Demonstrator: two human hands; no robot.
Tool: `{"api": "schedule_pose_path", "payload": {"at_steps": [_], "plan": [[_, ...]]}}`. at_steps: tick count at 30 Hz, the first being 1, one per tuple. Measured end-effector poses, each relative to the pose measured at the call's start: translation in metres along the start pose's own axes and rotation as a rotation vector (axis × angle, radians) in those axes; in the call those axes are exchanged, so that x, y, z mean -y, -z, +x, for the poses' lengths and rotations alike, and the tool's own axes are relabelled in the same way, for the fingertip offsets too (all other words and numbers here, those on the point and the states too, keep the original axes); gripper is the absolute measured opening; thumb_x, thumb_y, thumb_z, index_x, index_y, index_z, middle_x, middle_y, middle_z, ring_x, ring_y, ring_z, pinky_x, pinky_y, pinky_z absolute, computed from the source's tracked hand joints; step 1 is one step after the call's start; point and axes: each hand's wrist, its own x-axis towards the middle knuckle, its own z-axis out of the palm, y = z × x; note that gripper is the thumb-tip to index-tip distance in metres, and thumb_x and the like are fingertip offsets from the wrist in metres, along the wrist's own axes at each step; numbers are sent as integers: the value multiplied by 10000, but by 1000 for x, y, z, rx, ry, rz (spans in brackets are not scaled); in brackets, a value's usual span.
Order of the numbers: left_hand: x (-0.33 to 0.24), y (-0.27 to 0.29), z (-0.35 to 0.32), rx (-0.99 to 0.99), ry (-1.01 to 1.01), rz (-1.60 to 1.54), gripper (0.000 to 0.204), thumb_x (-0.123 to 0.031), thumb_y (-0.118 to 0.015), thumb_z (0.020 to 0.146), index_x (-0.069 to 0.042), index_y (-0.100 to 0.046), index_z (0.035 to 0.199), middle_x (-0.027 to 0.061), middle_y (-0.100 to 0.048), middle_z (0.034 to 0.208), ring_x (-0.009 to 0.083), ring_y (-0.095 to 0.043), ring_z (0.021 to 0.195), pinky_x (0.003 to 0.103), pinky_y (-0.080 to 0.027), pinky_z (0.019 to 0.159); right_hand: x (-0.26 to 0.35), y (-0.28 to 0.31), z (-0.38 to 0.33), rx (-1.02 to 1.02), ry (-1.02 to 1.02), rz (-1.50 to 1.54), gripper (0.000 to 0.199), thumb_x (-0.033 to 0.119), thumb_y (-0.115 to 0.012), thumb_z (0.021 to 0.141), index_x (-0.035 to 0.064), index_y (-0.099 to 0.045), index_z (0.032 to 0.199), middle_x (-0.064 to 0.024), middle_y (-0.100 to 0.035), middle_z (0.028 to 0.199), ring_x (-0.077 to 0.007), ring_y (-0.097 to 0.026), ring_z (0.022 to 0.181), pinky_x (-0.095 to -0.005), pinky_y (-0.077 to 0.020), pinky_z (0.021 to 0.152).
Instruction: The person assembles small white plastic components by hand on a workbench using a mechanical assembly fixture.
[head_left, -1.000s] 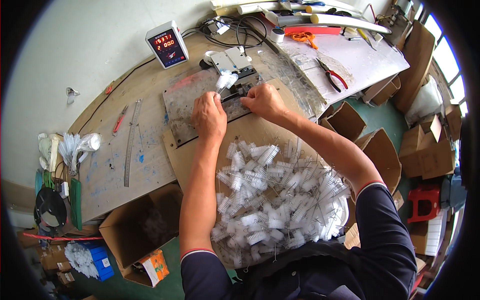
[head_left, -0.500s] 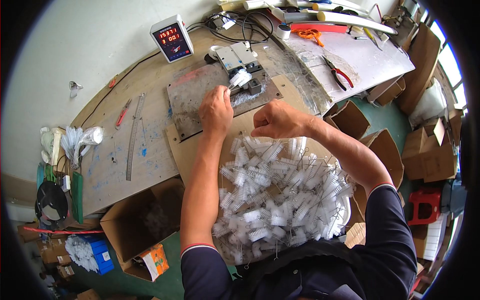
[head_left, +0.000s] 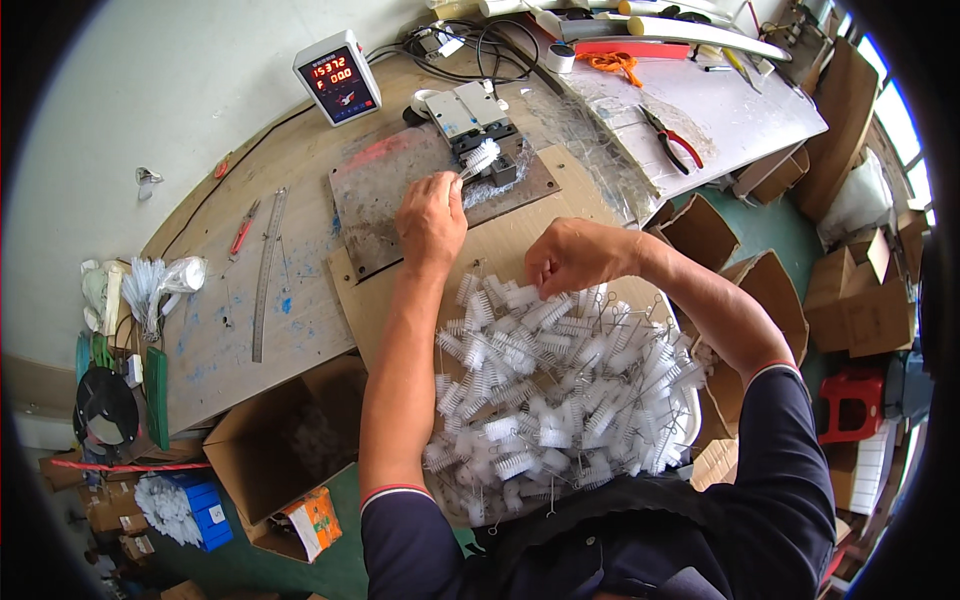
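The small brushes heaped in the lap are white with thin silver wire stems. The sleeves are dark navy with a red-and-white striped cuff. The metal plate is grey-brown with a reddish smear. The digital meter is white with red digits. The stool is red, the pliers red-handled, the workbench pale wood flecked blue.

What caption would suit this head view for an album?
Left hand holds a white brush at a small bench machine; right hand reaches into a brush pile.
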Motion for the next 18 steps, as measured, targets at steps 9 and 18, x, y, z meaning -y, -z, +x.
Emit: {"api": "schedule_pose_path", "payload": {"at_steps": [9, 18], "plan": [[-13, 4, 2, 137, -35, 218, 111, -166, -631, 953, -58, -647, 941, 108, -667, 890, 312, -641, 892, 424, -542, 768, -20, 10, 2, -348, -170, -24, 151, 174, -695, 799, 26, -723, 807, -137, -706, 758, -283, -692, 722, -395, -528, 680], [-8, 9, -2, 176, 87, 255, 87, -143, -600, 968, -64, -620, 1000, 119, -668, 911, 329, -668, 847, 441, -545, 726, -36, -6, 50, -660, -309, -24, 235, 236, -689, 821, 9, -686, 761, -155, -640, 653, -247, -649, 611, -399, -495, 604]]}}
